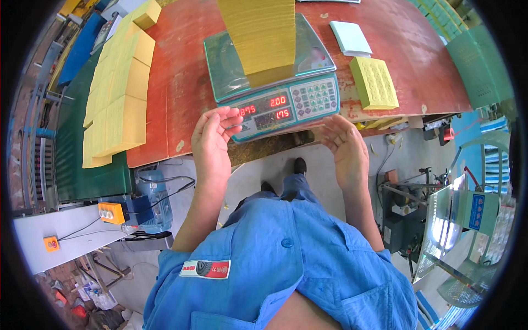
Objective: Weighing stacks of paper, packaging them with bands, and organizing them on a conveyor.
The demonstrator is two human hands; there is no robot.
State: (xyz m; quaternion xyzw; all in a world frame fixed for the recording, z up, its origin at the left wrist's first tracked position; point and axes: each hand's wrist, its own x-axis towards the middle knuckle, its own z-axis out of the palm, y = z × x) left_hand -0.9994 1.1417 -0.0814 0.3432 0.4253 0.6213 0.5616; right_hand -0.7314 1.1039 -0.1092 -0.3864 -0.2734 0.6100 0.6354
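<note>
A tall stack of yellow paper (258, 38) stands on the glassy pan of a teal digital scale (242, 104) with lit red digits and a keypad. My left hand (215, 135) is raised in front of the scale's left side, fingers loosely bent and apart, nothing in it. Opposite it, my right hand (347, 146) hovers by the scale's front right corner, likewise empty with fingers slightly curled. Neither hand touches the stack. To the right of the scale lie a yellow block (374, 82) with a bumpy patterned top and a pale blue-white pad (350, 37).
Rows of yellow paper bundles (124, 88) line the left side of the worn red table (176, 66). An orange button box (111, 213) sits on a white surface at lower left. A blue-teal motor-like drum (155, 201), cables and a metal chair (467, 275) stand around the table.
</note>
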